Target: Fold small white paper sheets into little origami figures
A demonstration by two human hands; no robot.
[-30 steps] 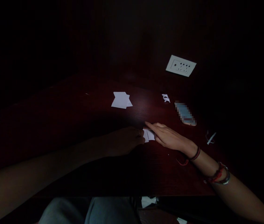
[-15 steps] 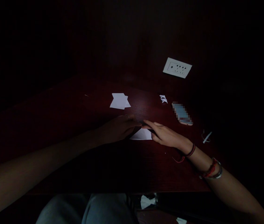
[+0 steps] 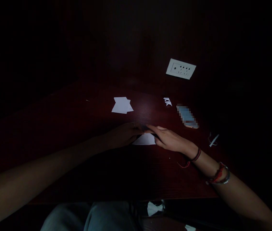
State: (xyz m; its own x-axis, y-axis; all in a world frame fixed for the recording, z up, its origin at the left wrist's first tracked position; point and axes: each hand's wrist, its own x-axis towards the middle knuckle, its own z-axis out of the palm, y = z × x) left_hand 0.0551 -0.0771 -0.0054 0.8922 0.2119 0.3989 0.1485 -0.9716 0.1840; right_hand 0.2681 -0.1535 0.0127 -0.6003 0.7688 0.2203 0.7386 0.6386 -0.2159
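The scene is very dark. A small white piece of paper (image 3: 145, 140) lies on the dark red table (image 3: 116, 173), between my two hands. My left hand (image 3: 123, 134) rests on its left edge, fingers stretched out flat towards the middle. My right hand (image 3: 168, 138) lies on its right edge, fingers extended and pressing down; their tips meet the left hand's just above the paper. My right wrist carries dark and red bracelets.
A folded white paper (image 3: 121, 105) lies farther back on the table. Small white scraps (image 3: 167, 101) and a phone (image 3: 187, 116) sit to the right, a thin paper strip (image 3: 213, 140) beyond them. A white wall socket (image 3: 180, 68) is behind. More paper (image 3: 154, 208) lies below the table's front edge.
Both hands moved slightly away from me and their fingertips came together. The paper between them now shows as a wider, flatter triangular shape than a second ago.
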